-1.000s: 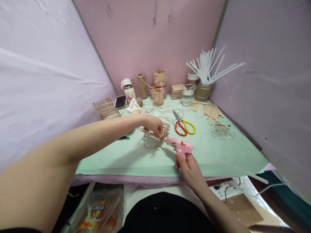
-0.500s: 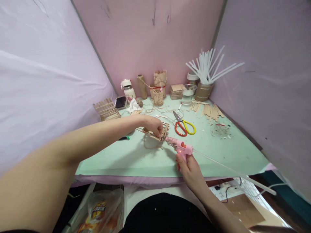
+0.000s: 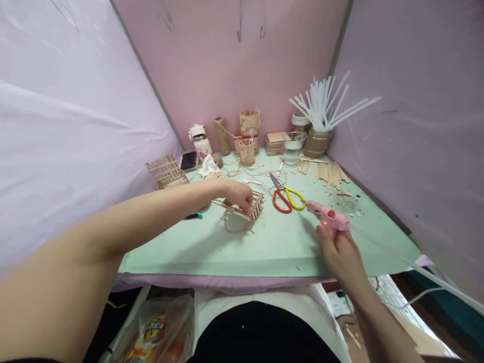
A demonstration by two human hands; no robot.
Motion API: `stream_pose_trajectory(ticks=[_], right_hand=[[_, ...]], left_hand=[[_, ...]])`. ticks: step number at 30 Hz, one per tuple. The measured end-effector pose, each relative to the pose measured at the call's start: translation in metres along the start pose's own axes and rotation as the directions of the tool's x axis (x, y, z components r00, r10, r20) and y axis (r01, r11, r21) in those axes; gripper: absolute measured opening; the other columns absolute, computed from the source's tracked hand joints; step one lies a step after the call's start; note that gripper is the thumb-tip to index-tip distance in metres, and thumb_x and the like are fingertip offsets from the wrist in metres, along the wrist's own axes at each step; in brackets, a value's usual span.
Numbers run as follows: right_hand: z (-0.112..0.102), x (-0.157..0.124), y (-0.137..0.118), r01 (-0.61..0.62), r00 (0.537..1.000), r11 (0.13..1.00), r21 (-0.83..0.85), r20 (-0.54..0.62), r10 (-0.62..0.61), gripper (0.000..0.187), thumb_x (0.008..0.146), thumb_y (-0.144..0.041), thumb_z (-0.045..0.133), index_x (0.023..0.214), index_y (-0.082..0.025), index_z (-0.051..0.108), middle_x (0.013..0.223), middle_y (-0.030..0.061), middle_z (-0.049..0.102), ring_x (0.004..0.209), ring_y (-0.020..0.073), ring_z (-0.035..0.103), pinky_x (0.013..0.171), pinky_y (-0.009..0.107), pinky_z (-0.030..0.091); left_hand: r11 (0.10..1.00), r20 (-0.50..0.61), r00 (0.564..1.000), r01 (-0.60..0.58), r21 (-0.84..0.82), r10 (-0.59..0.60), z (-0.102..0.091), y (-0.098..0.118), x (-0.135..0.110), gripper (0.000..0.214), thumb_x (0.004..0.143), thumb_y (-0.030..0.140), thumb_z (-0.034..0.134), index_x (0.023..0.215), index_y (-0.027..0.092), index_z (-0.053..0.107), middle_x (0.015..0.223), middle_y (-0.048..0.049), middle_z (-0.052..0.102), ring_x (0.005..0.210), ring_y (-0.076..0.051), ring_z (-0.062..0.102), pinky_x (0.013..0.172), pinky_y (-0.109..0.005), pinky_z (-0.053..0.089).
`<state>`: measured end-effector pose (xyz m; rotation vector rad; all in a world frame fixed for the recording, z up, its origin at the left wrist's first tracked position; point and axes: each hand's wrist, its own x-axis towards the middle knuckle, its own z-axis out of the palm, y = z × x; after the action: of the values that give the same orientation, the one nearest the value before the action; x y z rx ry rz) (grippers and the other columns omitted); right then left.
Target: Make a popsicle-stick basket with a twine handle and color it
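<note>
My left hand (image 3: pixel 239 194) reaches across the green table (image 3: pixel 272 242) and grips a small frame of wooden craft sticks (image 3: pixel 252 207), fingers curled over its near side. My right hand (image 3: pixel 340 252) holds a pink glue gun (image 3: pixel 328 216) by its handle, nozzle pointing left, well to the right of the stick frame and apart from it. A long clear glue stick (image 3: pixel 408 262) trails from the gun's back toward the lower right.
Red-and-yellow scissors (image 3: pixel 285 196) lie between the hands. At the back stand a cup of white sticks (image 3: pixel 319 136), a glass (image 3: pixel 293 146), stick holders (image 3: pixel 247 136), a bottle (image 3: pixel 199 140), a phone (image 3: pixel 188 160). Loose craft sticks (image 3: pixel 328 173) lie right; a stick rack (image 3: pixel 166 170) left.
My right hand has carried the glue gun away from the stick frame, to the right. My left hand has stayed on the frame.
</note>
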<state>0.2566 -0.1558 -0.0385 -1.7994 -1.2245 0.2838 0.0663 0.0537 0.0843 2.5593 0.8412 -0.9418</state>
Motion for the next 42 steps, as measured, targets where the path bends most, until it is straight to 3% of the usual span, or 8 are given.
stream_pose_trajectory(ticks=[12, 19, 23, 33, 35, 38, 40, 42], right_hand=[[-0.031, 0.030, 0.043, 0.111, 0.986, 0.651, -0.751, -0.002, -0.169, 0.047, 0.091, -0.043, 0.047, 0.116, -0.005, 0.060, 0.105, 0.0284, 0.061, 0.096, 0.0418, 0.055, 0.071, 0.051, 0.045], [-0.021, 0.055, -0.025, 0.381, 0.911, 0.755, -0.534, 0.079, -0.404, 0.042, 0.090, -0.038, 0.053, 0.124, -0.014, 0.058, 0.124, 0.0199, 0.059, 0.111, 0.0375, 0.051, 0.088, 0.053, 0.044], [0.008, 0.076, -0.061, 0.658, 0.746, 0.715, -0.236, 0.333, -0.577, 0.037, 0.087, -0.023, 0.056, 0.124, -0.020, 0.059, 0.123, 0.0140, 0.059, 0.117, 0.0319, 0.049, 0.097, 0.049, 0.044], [0.068, 0.115, -0.077, 0.726, 0.510, 0.687, 0.032, 0.645, -0.569, 0.025, 0.081, -0.011, 0.063, 0.103, -0.021, 0.067, 0.135, 0.0104, 0.053, 0.128, 0.0284, 0.046, 0.101, 0.044, 0.042], [0.067, 0.110, -0.078, 0.696, 0.548, 0.718, -0.013, 0.656, -0.519, 0.014, 0.084, -0.018, 0.064, 0.097, -0.020, 0.067, 0.123, 0.0103, 0.058, 0.112, 0.0251, 0.057, 0.091, 0.037, 0.046], [0.061, 0.094, -0.081, 0.619, 0.682, 0.762, -0.193, 0.614, -0.398, 0.012, 0.088, -0.027, 0.061, 0.095, -0.019, 0.066, 0.109, 0.0091, 0.060, 0.090, 0.0202, 0.060, 0.072, 0.030, 0.044], [0.060, 0.082, -0.082, 0.583, 0.748, 0.759, -0.289, 0.555, -0.363, 0.014, 0.090, -0.030, 0.058, 0.091, -0.019, 0.065, 0.101, 0.0084, 0.060, 0.086, 0.0196, 0.059, 0.067, 0.028, 0.040], [0.062, 0.072, -0.080, 0.570, 0.779, 0.756, -0.321, 0.503, -0.373, 0.017, 0.092, -0.033, 0.055, 0.088, -0.019, 0.064, 0.097, 0.0083, 0.058, 0.086, 0.0196, 0.057, 0.065, 0.028, 0.038]], left_hand=[[0.999, -0.014, 0.999, 0.031, -0.026, -0.032, 0.001, 0.001, -0.001, 0.029, 0.071, 0.043, 0.063, 0.085, 0.019, 0.073, 0.073, -0.0014, 0.067, 0.061, -0.013, 0.051, 0.057, -0.024, 0.035], [0.997, -0.027, 0.998, 0.062, -0.038, -0.063, 0.000, 0.010, -0.007, 0.028, 0.069, 0.043, 0.065, 0.079, 0.018, 0.072, 0.064, -0.0008, 0.063, 0.057, -0.014, 0.051, 0.057, -0.025, 0.038], [0.996, -0.035, 0.995, 0.091, -0.018, -0.091, -0.001, 0.022, -0.014, 0.025, 0.072, 0.040, 0.064, 0.077, 0.017, 0.071, 0.059, -0.0009, 0.060, 0.055, -0.014, 0.052, 0.058, -0.026, 0.040], [0.987, -0.261, 0.965, -0.003, -0.164, -0.041, 0.002, -0.001, -0.053, 0.034, 0.081, 0.048, 0.056, 0.088, 0.018, 0.070, 0.074, -0.0024, 0.069, 0.070, -0.016, 0.060, 0.069, -0.026, 0.043], [0.965, -0.501, 0.862, -0.063, -0.255, -0.076, 0.015, -0.005, -0.076, 0.028, 0.081, 0.044, 0.057, 0.092, 0.020, 0.068, 0.091, -0.0017, 0.071, 0.084, -0.017, 0.062, 0.077, -0.025, 0.045], [0.904, -0.828, 0.495, -0.172, -0.392, -0.265, 0.051, -0.010, -0.100, 0.028, 0.083, 0.042, 0.056, 0.099, 0.021, 0.063, 0.108, -0.0035, 0.068, 0.103, -0.018, 0.061, 0.093, -0.028, 0.045], [0.823, -0.858, 0.286, -0.273, -0.499, -0.425, 0.085, -0.017, -0.098, 0.031, 0.083, 0.041, 0.057, 0.105, 0.019, 0.059, 0.111, -0.0066, 0.065, 0.107, -0.019, 0.060, 0.099, -0.032, 0.045], [0.701, -0.782, 0.207, -0.352, -0.620, -0.587, 0.120, -0.026, -0.081, 0.039, 0.081, 0.041, 0.060, 0.112, 0.019, 0.053, 0.117, -0.0092, 0.061, 0.110, -0.021, 0.061, 0.100, -0.036, 0.047]])
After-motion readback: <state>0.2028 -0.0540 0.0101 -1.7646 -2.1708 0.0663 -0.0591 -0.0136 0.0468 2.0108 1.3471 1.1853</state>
